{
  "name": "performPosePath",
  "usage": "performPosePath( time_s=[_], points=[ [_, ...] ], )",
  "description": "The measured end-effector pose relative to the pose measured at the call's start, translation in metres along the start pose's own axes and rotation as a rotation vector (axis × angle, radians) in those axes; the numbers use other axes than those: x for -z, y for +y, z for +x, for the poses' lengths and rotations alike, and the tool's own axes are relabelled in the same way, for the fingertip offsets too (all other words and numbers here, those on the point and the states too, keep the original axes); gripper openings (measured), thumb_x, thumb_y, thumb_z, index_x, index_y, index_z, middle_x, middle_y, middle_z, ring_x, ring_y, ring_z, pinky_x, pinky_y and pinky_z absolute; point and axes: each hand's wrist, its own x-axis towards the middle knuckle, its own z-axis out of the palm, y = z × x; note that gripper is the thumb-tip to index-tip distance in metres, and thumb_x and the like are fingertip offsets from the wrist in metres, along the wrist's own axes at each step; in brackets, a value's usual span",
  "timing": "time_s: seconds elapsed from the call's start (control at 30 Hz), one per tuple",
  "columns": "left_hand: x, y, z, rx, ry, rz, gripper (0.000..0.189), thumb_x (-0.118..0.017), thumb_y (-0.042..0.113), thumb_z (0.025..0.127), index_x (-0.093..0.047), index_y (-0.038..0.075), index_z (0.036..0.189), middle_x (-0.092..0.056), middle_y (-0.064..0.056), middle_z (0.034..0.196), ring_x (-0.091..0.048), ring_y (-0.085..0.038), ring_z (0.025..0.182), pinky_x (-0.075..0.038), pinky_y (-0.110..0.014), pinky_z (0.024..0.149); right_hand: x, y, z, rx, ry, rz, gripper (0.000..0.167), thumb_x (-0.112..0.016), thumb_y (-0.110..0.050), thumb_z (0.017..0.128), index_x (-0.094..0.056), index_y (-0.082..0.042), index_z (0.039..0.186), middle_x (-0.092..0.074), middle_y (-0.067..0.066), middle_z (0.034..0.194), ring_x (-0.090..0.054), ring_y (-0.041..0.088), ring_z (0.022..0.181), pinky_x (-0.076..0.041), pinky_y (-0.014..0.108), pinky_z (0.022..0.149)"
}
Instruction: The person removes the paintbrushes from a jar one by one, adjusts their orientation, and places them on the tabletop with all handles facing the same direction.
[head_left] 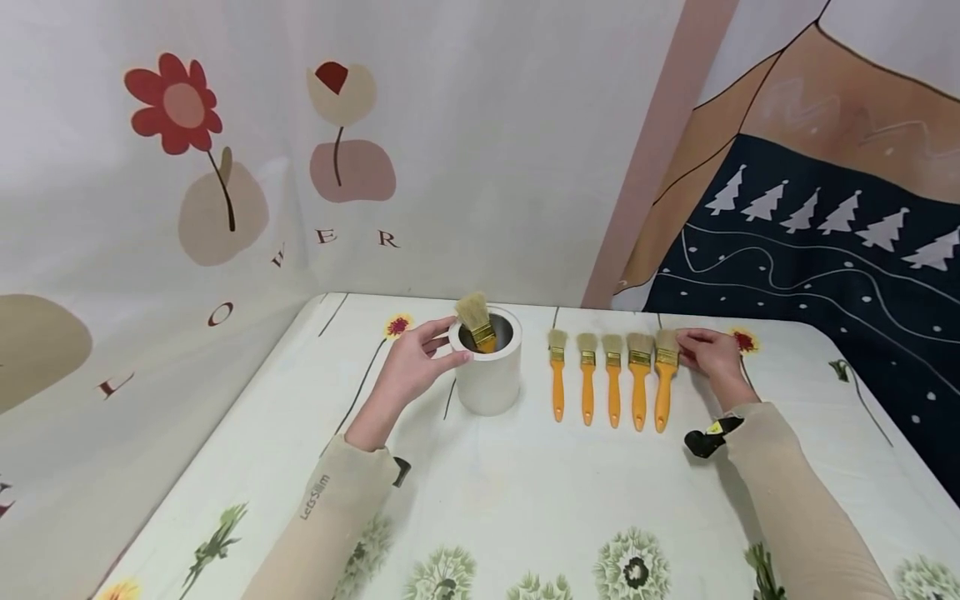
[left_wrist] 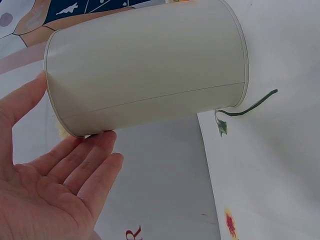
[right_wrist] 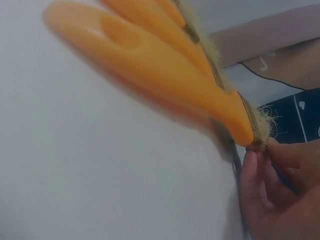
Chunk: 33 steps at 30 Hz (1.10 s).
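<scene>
A white cylindrical can [head_left: 487,387] stands upright at the back middle of the table. One paintbrush [head_left: 474,313] leans inside it, bristles up, its lower handle hidden. My left hand [head_left: 408,362] touches the can's left side, with the thumb at the rim and the fingers fairly straight in the left wrist view. To the right, several orange-handled paintbrushes [head_left: 613,383] lie in a row, bristles toward the wall. My right hand [head_left: 712,358] pinches the rightmost paintbrush [right_wrist: 150,65] at the edge of its bristles, between thumb and fingers.
A white tablecloth [head_left: 517,492] with printed flowers covers the table. Behind the table's far edge hangs a printed curtain [head_left: 480,167]. A dark patterned cloth [head_left: 810,242] hangs at the right. A black wrist device [head_left: 705,443] shows below the right hand.
</scene>
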Motion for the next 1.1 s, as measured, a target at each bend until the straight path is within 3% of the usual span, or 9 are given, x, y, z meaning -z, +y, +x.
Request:
performPosePath(
  time_s=[0.3,0.43,0.57,0.67,0.73,1.1],
  points=[
    [-0.0005,0.0009,0.0,0.013,-0.003,-0.005,0.069,-0.078,0.025,0.087,-0.048,0.016,0.149,-0.049,-0.012,0.152,-0.05,-0.032,0.139,-0.048,-0.046,0.11,-0.0023,0.0046,0.0041,0.032,-0.008,-0.045,0.043,-0.06,-0.016,0.099,-0.055,-0.001,0.139,-0.054,-0.024,0.065,-0.058,-0.008,0.06,-0.055,0.01,0.06],
    [-0.0006,0.0004,0.0004,0.015,-0.002,-0.004,0.069,-0.078,0.025,0.087,-0.048,0.016,0.149,-0.049,-0.012,0.153,-0.05,-0.033,0.139,-0.048,-0.046,0.11,-0.0034,0.0055,0.005,0.041,0.003,-0.062,0.042,-0.061,-0.017,0.099,-0.057,-0.001,0.137,-0.056,-0.022,0.069,-0.058,-0.008,0.06,-0.054,0.01,0.058],
    [-0.0004,0.0005,0.0003,0.015,0.001,0.004,0.069,-0.078,0.026,0.087,-0.048,0.017,0.149,-0.049,-0.01,0.153,-0.051,-0.032,0.139,-0.048,-0.046,0.11,-0.0047,0.0049,0.0038,0.072,0.018,-0.109,0.04,-0.06,-0.018,0.1,-0.059,-0.002,0.136,-0.065,-0.003,0.098,-0.057,-0.008,0.062,-0.053,0.008,0.057],
    [-0.0007,0.0005,0.0002,0.01,-0.001,0.01,0.069,-0.078,0.026,0.088,-0.048,0.017,0.149,-0.048,-0.009,0.154,-0.05,-0.032,0.139,-0.048,-0.046,0.11,-0.0052,0.0041,0.0012,0.098,0.029,-0.134,0.039,-0.058,-0.018,0.101,-0.059,-0.001,0.136,-0.062,0.014,0.124,-0.056,-0.009,0.062,-0.052,0.007,0.058],
    [-0.0008,0.0007,-0.0001,0.012,-0.001,0.014,0.069,-0.078,0.027,0.088,-0.048,0.017,0.149,-0.047,-0.009,0.154,-0.05,-0.031,0.139,-0.048,-0.046,0.11,-0.0049,0.004,0.0004,0.107,0.038,-0.143,0.038,-0.056,-0.018,0.102,-0.059,-0.001,0.136,-0.059,0.019,0.132,-0.055,-0.009,0.063,-0.052,0.006,0.059],
    [-0.0001,-0.0006,0.0024,0.01,0.006,0.03,0.07,-0.078,0.028,0.087,-0.047,0.017,0.149,-0.047,-0.007,0.155,-0.051,-0.031,0.139,-0.048,-0.046,0.11,-0.001,-0.0025,-0.0019,0.115,0.08,-0.144,0.037,-0.055,-0.021,0.103,-0.06,-0.004,0.135,-0.062,0.009,0.117,-0.058,-0.002,0.071,-0.053,0.006,0.064]
  ],
)
